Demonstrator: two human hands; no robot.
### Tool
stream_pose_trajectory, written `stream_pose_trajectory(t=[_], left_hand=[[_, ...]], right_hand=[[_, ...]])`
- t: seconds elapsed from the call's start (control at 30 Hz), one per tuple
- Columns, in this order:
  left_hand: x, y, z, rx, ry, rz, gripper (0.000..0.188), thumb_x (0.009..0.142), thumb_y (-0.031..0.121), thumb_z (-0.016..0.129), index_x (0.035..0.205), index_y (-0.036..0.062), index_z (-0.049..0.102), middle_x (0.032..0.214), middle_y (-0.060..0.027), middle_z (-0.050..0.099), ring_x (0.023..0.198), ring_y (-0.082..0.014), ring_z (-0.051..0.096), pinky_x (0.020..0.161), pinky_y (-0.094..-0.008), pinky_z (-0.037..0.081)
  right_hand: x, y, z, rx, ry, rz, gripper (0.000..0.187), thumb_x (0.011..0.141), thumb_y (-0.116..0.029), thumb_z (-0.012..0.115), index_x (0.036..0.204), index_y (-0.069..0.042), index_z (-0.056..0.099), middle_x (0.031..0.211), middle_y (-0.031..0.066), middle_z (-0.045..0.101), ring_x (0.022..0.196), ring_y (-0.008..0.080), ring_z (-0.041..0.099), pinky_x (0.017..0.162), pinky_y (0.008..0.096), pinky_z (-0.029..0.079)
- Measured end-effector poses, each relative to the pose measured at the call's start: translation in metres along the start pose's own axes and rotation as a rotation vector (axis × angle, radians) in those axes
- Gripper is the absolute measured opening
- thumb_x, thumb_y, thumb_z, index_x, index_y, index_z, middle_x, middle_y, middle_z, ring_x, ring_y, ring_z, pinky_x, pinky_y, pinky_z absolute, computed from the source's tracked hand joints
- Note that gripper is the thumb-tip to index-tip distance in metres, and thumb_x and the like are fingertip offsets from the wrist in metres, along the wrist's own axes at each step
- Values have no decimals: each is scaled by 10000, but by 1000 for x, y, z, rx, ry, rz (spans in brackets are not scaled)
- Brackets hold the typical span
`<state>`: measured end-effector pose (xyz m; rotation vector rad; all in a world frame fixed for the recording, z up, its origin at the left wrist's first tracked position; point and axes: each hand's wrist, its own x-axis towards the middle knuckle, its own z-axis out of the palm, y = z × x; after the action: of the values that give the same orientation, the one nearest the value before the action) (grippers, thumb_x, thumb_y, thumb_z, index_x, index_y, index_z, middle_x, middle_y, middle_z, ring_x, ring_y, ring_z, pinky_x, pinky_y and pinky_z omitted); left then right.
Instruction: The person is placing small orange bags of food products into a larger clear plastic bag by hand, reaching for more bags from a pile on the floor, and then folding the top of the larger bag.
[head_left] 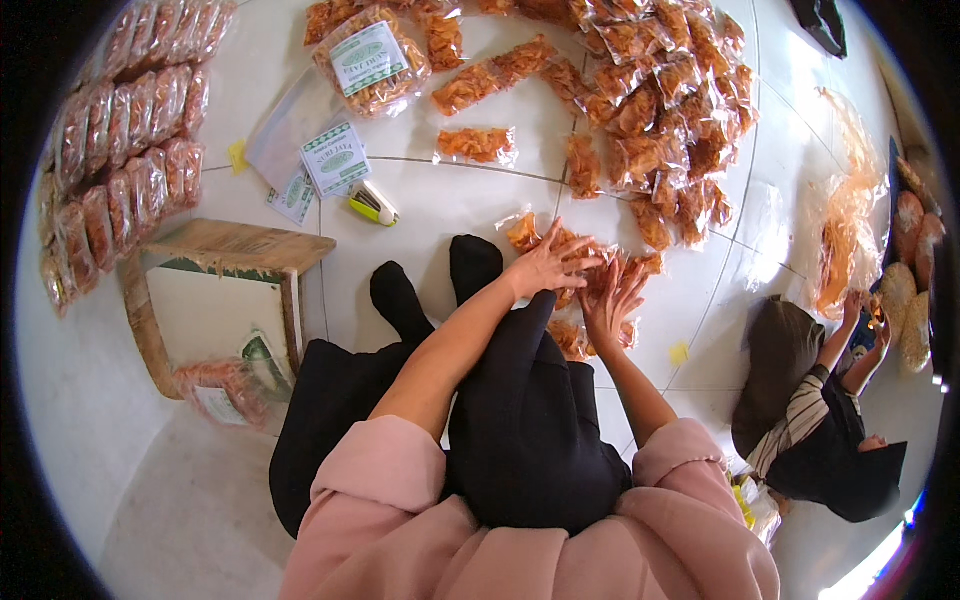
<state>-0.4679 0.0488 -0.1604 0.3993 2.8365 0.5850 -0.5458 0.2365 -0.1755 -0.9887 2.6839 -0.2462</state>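
Small clear packets of orange-brown chips (645,264) lie in a row on the tiled floor in front of my knees. My left hand (545,266) rests over this row, its fingers spread across the packets. Close beside it, my right hand (610,303) touches the same packets with fingers stretched out and apart. Parts of the row are hidden under both hands. More packets (568,340) show below, next to my right wrist. A single chip packet (476,146) lies apart, farther off. A large pile of chip packets (690,110) spreads at the far right.
A big labelled bag of chips (385,92), printed cards (337,160) and a green stapler (373,204) lie left of the pile. Bagged packs (130,110) line the far left, above a wooden stool (240,243). At right, another person (835,430) sits near plastic bags (840,220).
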Motion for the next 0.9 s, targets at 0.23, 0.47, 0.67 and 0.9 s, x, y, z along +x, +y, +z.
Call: stream_pose_trajectory(t=[0.23, 0.47, 0.67, 0.9], left_hand=[[-25, -76, -27, 55, 176, -298, 652, 584, 589, 659, 1151, 291, 538, 1458, 3, 153, 1354, -292, 28, 1047, -604, 25], [-55, -125, -51, 52, 382, -495, 706, 568, 459, 742, 1188, 201, 526, 1467, -41, 127, 1349, -309, 71, 1076, -512, 111], [-54, -111, -50, 16, 430, -646, 653, 635, 337, 741, 1208, 146, 494, 1456, -79, 148, 1345, -321, 86, 1061, -528, 153], [-43, -94, -75, -356, 864, -728, 631, 719, 232, 682, 1264, 75, 407, 1356, -138, 334, 1251, -325, 305, 1032, -411, 268]], right_hand=[[85, -85, 27, 149, 233, -68, 673, 834, -401, 550, 1392, -260, 200, 1432, 262, 15, 1288, 512, -29, 980, 658, 66], [154, -158, 19, -21, 224, -200, 675, 821, -301, 574, 1388, -214, 218, 1425, 262, 16, 1268, 540, -23, 1004, 633, 98], [155, -162, 11, -24, 348, -135, 570, 720, -216, 646, 1244, -152, 430, 1222, 192, 341, 1086, 389, 359, 882, 518, 342], [172, -150, -25, 671, 91, -37, 350, 775, -159, 573, 1111, -61, 550, 945, 189, 587, 864, 323, 563, 779, 394, 443]])
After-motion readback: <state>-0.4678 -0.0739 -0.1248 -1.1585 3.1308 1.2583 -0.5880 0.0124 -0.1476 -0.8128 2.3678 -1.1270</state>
